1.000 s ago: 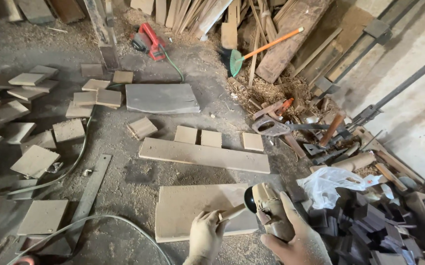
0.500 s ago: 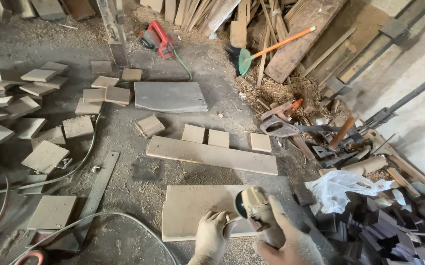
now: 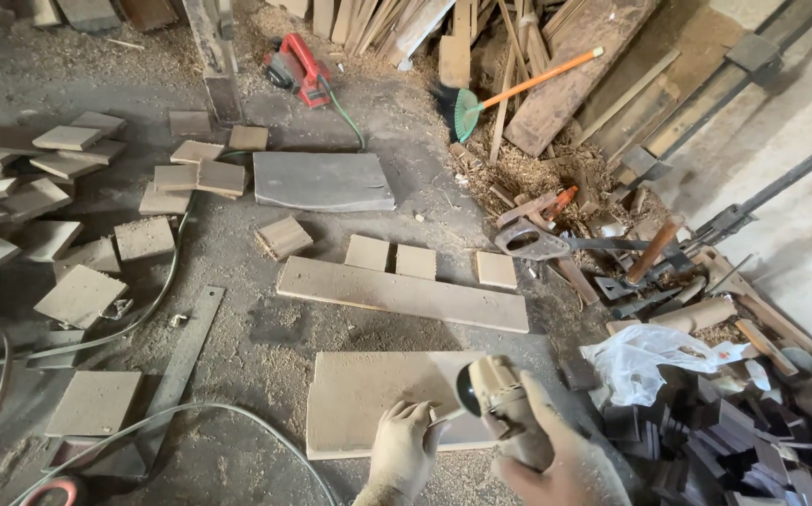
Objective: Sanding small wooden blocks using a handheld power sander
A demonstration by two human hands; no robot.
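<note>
A dust-coated angle grinder (image 3: pixel 504 403) is clamped in the right hand (image 3: pixel 556 459), whose fingers are wrapped around its body, at the bottom edge of the view. The grinder's thin side handle (image 3: pixel 445 414) is gripped by the left hand (image 3: pixel 404 445), closed around its end. The dark disc guard is turned up and to the left, and the tool is held in the air above the right end of a wide flat board (image 3: pixel 378 398) lying on the floor (image 3: pixel 256 347).

Just to the right of the hands, little open room is left: a crumpled white plastic bag (image 3: pixel 645 361) and a heap of dark offcuts (image 3: pixel 734 440) are crowded close to the board's right edge. To the left of the board a bare patch of sawdust-strewn floor is found, crossed by a pale cable (image 3: pixel 190 412) and a flat metal bar (image 3: pixel 181 361).

Beyond the board's far edge, a strip of open floor is seen, then a long plank (image 3: pixel 401 295) with three small square blocks (image 3: pixel 415 260) set along its far side. Farther out a grey slab (image 3: pixel 323 181) is laid flat, with a red power planer (image 3: pixel 298 70) behind it. Stacks of square wood pieces (image 3: pixel 40 187) are spread along the left side. Clamps and a handsaw (image 3: pixel 537 241) are piled at the right, near a green rake with an orange handle (image 3: pixel 518 89) and leaning timber.
</note>
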